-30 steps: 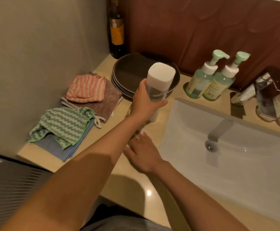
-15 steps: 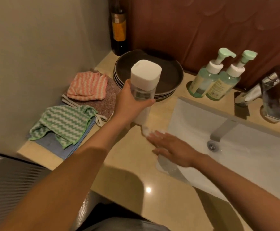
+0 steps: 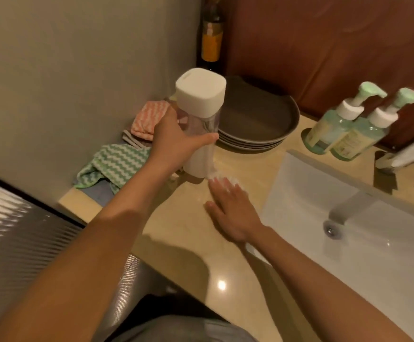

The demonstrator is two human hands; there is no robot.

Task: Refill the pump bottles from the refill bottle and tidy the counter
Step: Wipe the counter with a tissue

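wiping the tabletop [image 3: 188, 243]
left grip [image 3: 173, 141] holds the bottle [image 3: 201, 114] up; right grip [image 3: 230, 211], flat, presses a white wad [image 3: 225, 180] (likely mopping drips).

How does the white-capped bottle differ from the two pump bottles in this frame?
The white-capped bottle has a flat, squarish white cap; the pump bottles have green pump heads. Its body looks clear; theirs are green-tinted with labels. The left hand grips it; they stand free, untouched. All are roughly upright.
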